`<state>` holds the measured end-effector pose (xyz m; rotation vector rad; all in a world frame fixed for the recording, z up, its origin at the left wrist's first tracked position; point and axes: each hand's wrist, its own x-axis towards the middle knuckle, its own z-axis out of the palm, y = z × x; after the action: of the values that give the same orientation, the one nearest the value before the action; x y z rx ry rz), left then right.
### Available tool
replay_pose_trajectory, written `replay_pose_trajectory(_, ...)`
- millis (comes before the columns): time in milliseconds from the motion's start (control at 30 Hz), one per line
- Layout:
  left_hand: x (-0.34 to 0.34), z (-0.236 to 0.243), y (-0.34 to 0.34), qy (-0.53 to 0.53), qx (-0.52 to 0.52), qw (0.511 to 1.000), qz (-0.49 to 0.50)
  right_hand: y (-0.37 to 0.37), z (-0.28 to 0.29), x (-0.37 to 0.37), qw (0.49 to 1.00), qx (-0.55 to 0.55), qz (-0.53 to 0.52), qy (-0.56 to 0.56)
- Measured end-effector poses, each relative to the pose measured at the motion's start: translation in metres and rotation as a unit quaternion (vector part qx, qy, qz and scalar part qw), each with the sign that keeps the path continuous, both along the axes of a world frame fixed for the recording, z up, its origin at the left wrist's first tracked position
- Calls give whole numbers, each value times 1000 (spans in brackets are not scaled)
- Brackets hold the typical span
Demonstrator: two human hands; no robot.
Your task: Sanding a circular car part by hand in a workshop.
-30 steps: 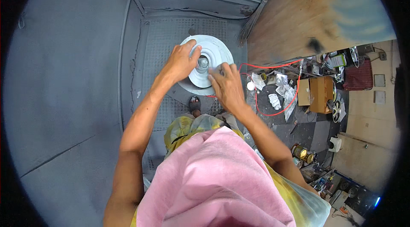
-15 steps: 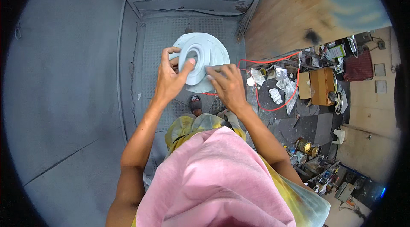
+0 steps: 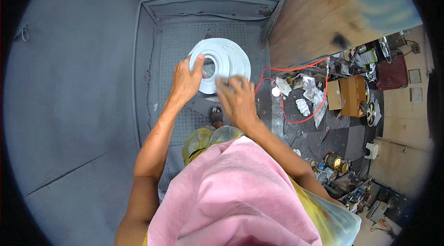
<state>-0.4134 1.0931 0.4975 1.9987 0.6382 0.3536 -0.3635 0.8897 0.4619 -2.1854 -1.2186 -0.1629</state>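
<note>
Two bare hands meet on a white round wheel rim (image 3: 224,64) that stands in a grey booth. The left hand (image 3: 185,83) grasps its left edge, thumb hooked toward the centre hole, fingers wrapped behind. The right hand (image 3: 237,100) lies spread and blurred against the lower right of the rim; I cannot tell whether it grips or only presses. Below the hands a foot in a sandal (image 3: 216,116) shows on the grated floor (image 3: 185,47), and a pink cloth (image 3: 231,195) over a yellow plastic cover fills the lower view. Grey booth walls (image 3: 74,84) close in left and behind. To the right, past a wooden panel (image 3: 323,15), a red hose (image 3: 296,93) loops over a cluttered floor beside a cardboard box (image 3: 352,94) and several cans (image 3: 335,162).
</note>
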Motion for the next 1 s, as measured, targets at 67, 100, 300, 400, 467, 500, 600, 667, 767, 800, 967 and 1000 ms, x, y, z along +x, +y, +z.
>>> replay_pose_trajectory(67,-2,4,-2,11,4,1000,-5,-6,-1,-10,1000,1,-2,-4)
replay_pose_trajectory(100,-4,6,-4,23,6,1000,-14,-10,-1,-12,1000,0,-8,-8)
replay_pose_trajectory(300,0,-2,6,76,-77,994,-13,28,11,34,998,23,-46,-36)
replay_pose_trajectory(400,-14,-18,2,71,-70,995,-18,7,-1,11,999,4,-29,-30)
replay_pose_trajectory(467,-10,-20,-11,64,-78,995,-6,-10,-5,10,998,-12,-42,-40)
replay_pose_trajectory(500,-11,-20,-18,59,-84,995,-3,-11,0,8,998,-16,-44,-37)
replay_pose_trajectory(600,-11,-21,-11,84,-144,985,-37,19,6,27,996,8,-54,-64)
replay_pose_trajectory(667,-9,-24,-12,102,-166,980,-42,33,11,27,999,14,-30,-41)
replay_pose_trajectory(767,-10,-39,-23,4,-58,997,44,37,6,21,998,49,44,-8)
replay_pose_trajectory(800,-11,-31,-23,38,-95,994,26,31,4,31,997,37,37,-56)
replay_pose_trajectory(967,-8,-46,-22,66,-125,990,20,36,13,24,997,37,68,-13)
replay_pose_trajectory(1000,-10,-48,-29,16,-129,990,51,36,7,13,989,82,117,19)
